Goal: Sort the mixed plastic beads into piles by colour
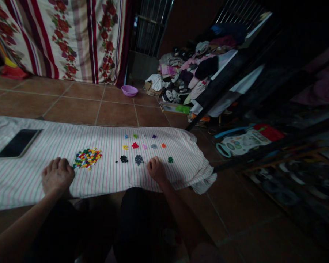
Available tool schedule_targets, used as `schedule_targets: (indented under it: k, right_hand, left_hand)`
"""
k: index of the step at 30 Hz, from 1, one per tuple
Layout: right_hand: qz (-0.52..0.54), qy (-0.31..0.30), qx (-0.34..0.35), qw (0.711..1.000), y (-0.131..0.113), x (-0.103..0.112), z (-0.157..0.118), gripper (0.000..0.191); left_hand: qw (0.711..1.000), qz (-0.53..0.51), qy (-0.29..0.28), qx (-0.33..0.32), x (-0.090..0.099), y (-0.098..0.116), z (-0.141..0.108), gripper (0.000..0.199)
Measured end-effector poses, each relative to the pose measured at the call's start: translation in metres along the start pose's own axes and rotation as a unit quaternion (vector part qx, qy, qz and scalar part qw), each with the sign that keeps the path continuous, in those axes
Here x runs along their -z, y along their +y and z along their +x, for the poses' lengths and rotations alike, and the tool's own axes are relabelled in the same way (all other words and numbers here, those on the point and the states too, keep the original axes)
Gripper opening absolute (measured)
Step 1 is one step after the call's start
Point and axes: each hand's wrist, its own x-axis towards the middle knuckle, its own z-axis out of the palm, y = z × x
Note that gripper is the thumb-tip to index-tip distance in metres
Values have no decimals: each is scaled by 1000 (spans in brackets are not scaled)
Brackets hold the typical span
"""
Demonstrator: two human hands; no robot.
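My left hand rests on the striped cloth, its fingers curled in and nothing showing in them. Just beyond it lies a mixed pile of small colourful pieces, in red, yellow, green, white and blue. My right hand is closed low over the cloth, beside a dark grey heap; whatever its fingers hold is hidden. Small single-colour heaps lie around it in rows: black, dark green, red, yellow, light grey and orange.
A dark-screened phone lies at the cloth's left. On the tiled floor beyond stands a purple basin, near a large heap of clothes. A flowered curtain hangs behind. Dark metal bars and a shelf flank the right.
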Motion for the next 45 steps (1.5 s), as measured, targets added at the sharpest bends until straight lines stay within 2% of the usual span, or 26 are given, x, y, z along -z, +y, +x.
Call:
schedule_targets:
  k: [17, 25, 30, 38, 45]
  right_hand:
    - [1, -4, -11, 1000, -1, 1, -1, 13]
    - [23, -12, -9, 1000, -1, 1, 0, 13]
    - [25, -6, -16, 1000, -1, 1, -1, 13]
    - [35, -2, -13, 999, 1, 0, -2, 13]
    - [47, 0, -11, 999, 1, -1, -2, 14]
  left_hand:
    - [1000, -7, -2, 22, 1, 4, 1, 32]
    - [1000, 18, 10, -6, -3, 0, 0, 30]
    - [1000, 6, 11, 1, -6, -2, 1, 28]
    - [1000, -8, 10, 1, 1, 2, -1, 29]
    - [1000, -3, 12, 1, -6, -3, 0, 29]
